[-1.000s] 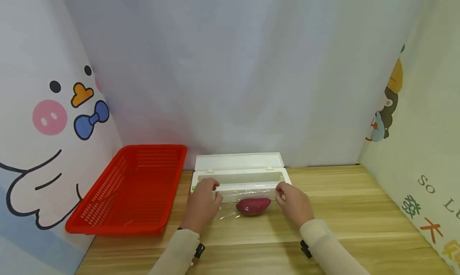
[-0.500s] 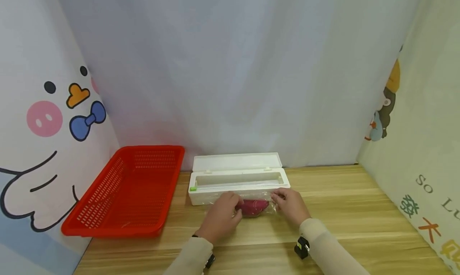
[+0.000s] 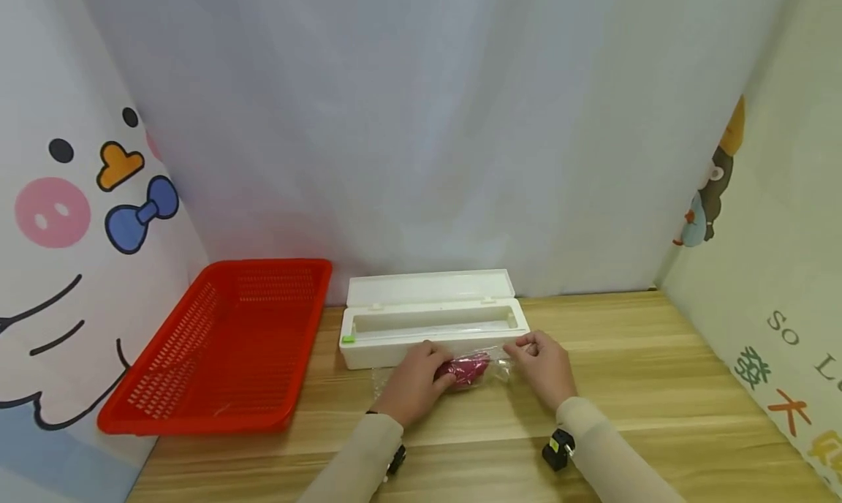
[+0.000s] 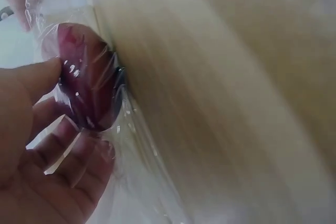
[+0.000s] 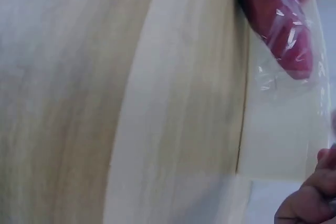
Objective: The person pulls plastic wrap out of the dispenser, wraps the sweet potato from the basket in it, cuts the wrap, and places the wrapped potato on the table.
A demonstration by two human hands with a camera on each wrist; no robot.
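A purple-red sweet potato [image 3: 468,370] lies in clear cling film in front of a white cling film box [image 3: 375,355]. My left hand [image 3: 413,383] grips its left end, thumb on the near side and fingers beyond. In the left wrist view, the film stretches glossy over the sweet potato [image 4: 86,80] and trails past the fingertips. My right hand [image 3: 547,365] pinches the film [image 3: 498,358] off the sweet potato's right end, beside the box's front right corner. The right wrist view has the sweet potato [image 5: 278,22] at top right, close against the box [image 5: 275,135].
The box's lid [image 3: 427,289] stands raised at the back, and a green slider [image 3: 348,339] sits at its left end. A red plastic basket [image 3: 256,342] stands on the wooden table [image 3: 631,386] to the left. A pale curtain [image 3: 421,137] hangs behind.
My left hand has left the box's front edge, moved right and taken hold of the sweet potato. Film now wraps over it. My right hand still pinches the film near the same spot.
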